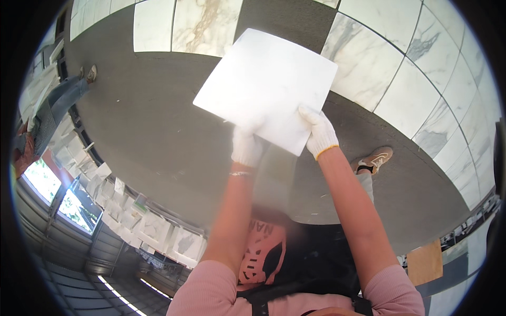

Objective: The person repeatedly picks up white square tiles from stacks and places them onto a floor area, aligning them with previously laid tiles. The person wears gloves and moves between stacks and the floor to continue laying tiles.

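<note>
A white, nearly square stone tile [271,79] is held out in front of me above the grey floor, tilted so that its broad face shows. My left hand [247,143], in a white knit glove, grips its near edge from below, and most of those fingers are hidden. At the near right edge my right hand [319,131], gloved the same way with a yellow cuff line, clasps the tile with its thumb on top. The tile's far corner overlaps the laid marble tiles in view.
Marble tiles with grey and tan veins [363,60] lie in rows ahead and to the right. Stacked white tiles [153,226] line the left. Another person [52,113] stands at far left. A wooden board [425,263] is at lower right, and my shoe [377,159] is on the grey floor [147,121].
</note>
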A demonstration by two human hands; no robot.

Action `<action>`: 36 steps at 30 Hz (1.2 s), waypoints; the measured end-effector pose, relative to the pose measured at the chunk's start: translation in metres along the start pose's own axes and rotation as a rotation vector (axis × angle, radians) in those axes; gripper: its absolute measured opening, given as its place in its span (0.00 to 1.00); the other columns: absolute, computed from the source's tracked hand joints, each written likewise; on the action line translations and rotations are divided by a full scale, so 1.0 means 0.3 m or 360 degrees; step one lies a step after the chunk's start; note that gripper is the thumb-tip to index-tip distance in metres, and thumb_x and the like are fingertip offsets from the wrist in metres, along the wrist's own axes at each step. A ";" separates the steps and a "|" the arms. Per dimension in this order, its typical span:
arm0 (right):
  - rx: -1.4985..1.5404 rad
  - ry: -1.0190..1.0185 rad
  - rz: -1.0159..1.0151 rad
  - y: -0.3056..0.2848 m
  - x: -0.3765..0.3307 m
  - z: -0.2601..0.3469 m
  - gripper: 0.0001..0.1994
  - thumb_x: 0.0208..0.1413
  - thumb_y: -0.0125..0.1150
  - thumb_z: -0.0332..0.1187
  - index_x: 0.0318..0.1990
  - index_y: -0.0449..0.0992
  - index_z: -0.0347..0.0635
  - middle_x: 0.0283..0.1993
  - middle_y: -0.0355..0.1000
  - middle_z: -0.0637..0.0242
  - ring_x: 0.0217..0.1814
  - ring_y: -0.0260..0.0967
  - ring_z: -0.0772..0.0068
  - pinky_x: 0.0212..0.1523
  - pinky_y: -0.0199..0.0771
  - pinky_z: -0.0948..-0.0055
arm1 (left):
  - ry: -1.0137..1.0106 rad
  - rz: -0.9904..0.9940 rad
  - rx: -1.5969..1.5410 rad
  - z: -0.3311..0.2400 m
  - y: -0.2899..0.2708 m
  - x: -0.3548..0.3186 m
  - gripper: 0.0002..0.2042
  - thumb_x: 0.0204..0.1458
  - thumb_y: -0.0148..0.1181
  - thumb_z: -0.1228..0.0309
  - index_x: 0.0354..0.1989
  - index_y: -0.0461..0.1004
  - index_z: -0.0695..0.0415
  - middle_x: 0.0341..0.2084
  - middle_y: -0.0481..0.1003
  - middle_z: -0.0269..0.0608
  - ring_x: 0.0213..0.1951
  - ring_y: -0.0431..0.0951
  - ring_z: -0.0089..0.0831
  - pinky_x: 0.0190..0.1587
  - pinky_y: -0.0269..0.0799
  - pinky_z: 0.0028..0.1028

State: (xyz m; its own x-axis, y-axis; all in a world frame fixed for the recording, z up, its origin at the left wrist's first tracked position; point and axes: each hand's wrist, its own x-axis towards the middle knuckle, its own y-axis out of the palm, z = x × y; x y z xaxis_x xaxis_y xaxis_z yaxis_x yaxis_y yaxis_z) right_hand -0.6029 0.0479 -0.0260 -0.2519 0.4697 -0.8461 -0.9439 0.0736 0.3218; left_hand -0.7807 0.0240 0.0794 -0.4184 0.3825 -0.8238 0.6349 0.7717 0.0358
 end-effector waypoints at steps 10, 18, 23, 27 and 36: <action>0.0059 -0.0298 -0.0320 0.136 0.300 0.213 0.20 0.62 0.60 0.34 0.58 0.74 0.32 0.52 0.75 0.62 0.52 0.71 0.70 0.55 0.72 0.69 | 0.0720 0.0153 0.1273 0.034 0.042 0.383 0.15 0.51 0.60 0.80 0.48 0.80 0.66 0.47 0.79 0.53 0.51 0.79 0.41 0.58 0.73 0.33; -0.0006 -0.0488 -0.0330 0.065 0.525 0.234 0.18 0.63 0.61 0.34 0.55 0.77 0.31 0.53 0.77 0.62 0.53 0.71 0.71 0.57 0.69 0.72 | 0.0642 0.0127 0.1354 0.026 0.161 0.516 0.20 0.48 0.61 0.84 0.50 0.82 0.57 0.50 0.77 0.58 0.52 0.79 0.48 0.57 0.74 0.35; 0.0106 -0.0453 -0.0261 0.037 0.605 0.237 0.18 0.61 0.64 0.34 0.55 0.78 0.32 0.52 0.77 0.62 0.54 0.72 0.71 0.57 0.70 0.72 | 0.0756 0.0104 0.1672 0.113 0.143 0.620 0.16 0.51 0.63 0.82 0.48 0.82 0.58 0.48 0.78 0.55 0.51 0.80 0.42 0.54 0.77 0.35; 0.0061 -0.0384 -0.0251 0.017 0.641 0.233 0.20 0.61 0.65 0.34 0.57 0.77 0.32 0.53 0.77 0.63 0.55 0.72 0.72 0.57 0.70 0.72 | 0.0455 0.0328 0.0560 0.206 0.114 0.765 0.14 0.56 0.60 0.83 0.51 0.75 0.71 0.52 0.75 0.50 0.52 0.79 0.37 0.54 0.78 0.35; -0.0305 -0.0073 -0.0347 -0.011 0.692 0.165 0.19 0.60 0.66 0.35 0.55 0.76 0.34 0.51 0.77 0.60 0.51 0.74 0.67 0.51 0.76 0.65 | -0.0304 0.0255 -0.0387 0.244 0.107 0.808 0.21 0.57 0.61 0.82 0.59 0.67 0.69 0.56 0.73 0.52 0.56 0.76 0.44 0.60 0.76 0.45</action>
State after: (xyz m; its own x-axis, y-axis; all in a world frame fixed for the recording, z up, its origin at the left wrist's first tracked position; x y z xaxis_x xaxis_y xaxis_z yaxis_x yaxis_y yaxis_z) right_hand -0.6415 0.1886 -0.1819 -0.0327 0.5008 -0.8650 -0.9989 0.0118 0.0446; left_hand -0.8143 0.1043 -0.1604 -0.1819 0.4244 -0.8870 0.4999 0.8167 0.2882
